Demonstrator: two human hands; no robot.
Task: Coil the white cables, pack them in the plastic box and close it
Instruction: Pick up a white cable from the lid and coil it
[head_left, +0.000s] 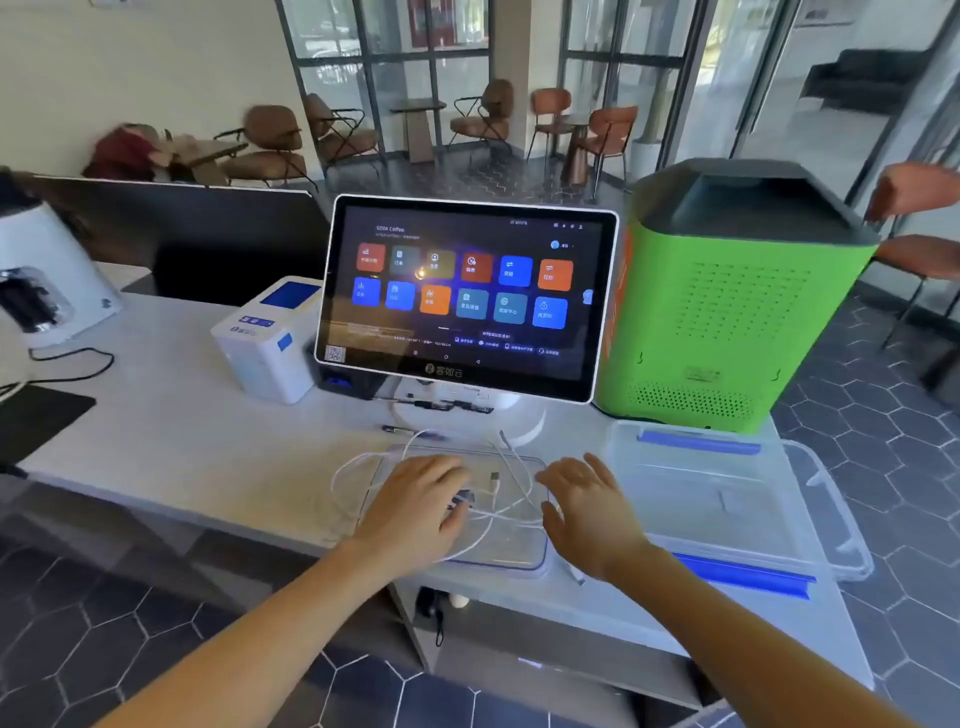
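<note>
Several loose white cables (498, 470) lie tangled over a flat clear lid with a blue rim (511, 564) at the table's front edge. One loop spills off the lid to the left, and a USB plug points up in the middle. My left hand (415, 501) rests palm down on the cables with its fingers spread and nothing gripped. My right hand (589, 512) hovers at the lid's right edge, fingers apart and empty. The clear plastic box (727, 514) with blue latches stands open to the right of the lid, with nothing visible inside.
A touchscreen terminal (467, 296) stands just behind the cables, with pens at its base. To its right is a green machine (727, 312), behind the box. A white printer (265, 343) and a white appliance (47, 280) sit to the left. The table's front edge is near my wrists.
</note>
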